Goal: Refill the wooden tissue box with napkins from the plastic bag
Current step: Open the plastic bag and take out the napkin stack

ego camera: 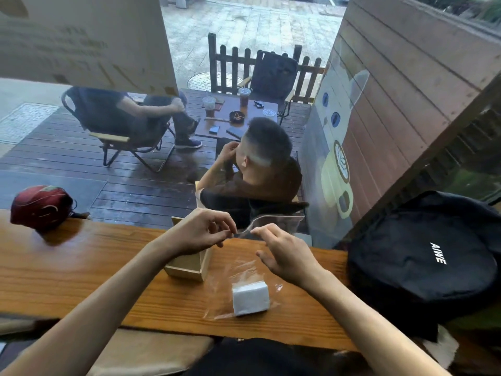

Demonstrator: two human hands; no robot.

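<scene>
Step in hand: opening the plastic bag. The bag lies on the wooden counter, just right of the wooden box, with its mouth lifted toward the window. A white stack of napkins sits inside the bag at its near end, resting on the counter.

The left hand is above the box, thumb and forefinger pinched on the left edge of the bag's mouth. The right hand holds the opposite edge at the fingertips, with the remaining fingers loosely spread. The film between the two hands appears drawn apart; whether the mouth is fully open cannot be told.

The box stands open at the top. Its interior is largely hidden by the left forearm, so its contents cannot be confirmed.

A black backpack sits at the right end of the counter and a red helmet at the left; both are well apart from the work.

Assessment: the task is at an early stage and no napkins are out. The next move calls for one hand to keep the mouth open while the other reaches in, grips the stack and carries it to the box.
</scene>
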